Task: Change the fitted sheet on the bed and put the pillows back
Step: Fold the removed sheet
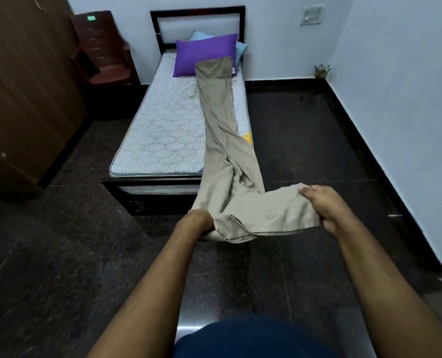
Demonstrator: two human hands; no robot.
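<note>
Room: pale blue walls (408, 86) and a dark polished floor (59, 254) are enclosing a narrow bed (147, 192) seen from its foot end.

Right hand (320, 205): fingers are curling around one end of the sheet (240, 182), thumb lying on top of the fabric, gripping it.

Left hand (196, 220): fingers are hidden under the cloth; the hand is gripping the other part of the same end, wrist turned down.

Sheet: beige, folded into a long strip, is running from the two hands up over the foot of the bed and lying along the right side of the mattress (163, 125), its far end touching the pillows. The near end is hanging in the air above the floor between the hands.

Mattress: striped, bare, is sitting in a dark frame with a yellow tag (247, 138) showing at its right edge beside the sheet.

Pillows: a purple pillow (204, 56) is leaning at the head of the bed, a light blue pillow (240, 49) is sitting behind it against the headboard (199, 15).

Other: a dark red chair (103, 47) is standing left of the headboard; a brown wardrobe (26, 86) is filling the left side; a switch plate (311, 15) is hanging on the back wall; a small object (322, 71), too small to identify, is sitting in the far right corner.
</note>
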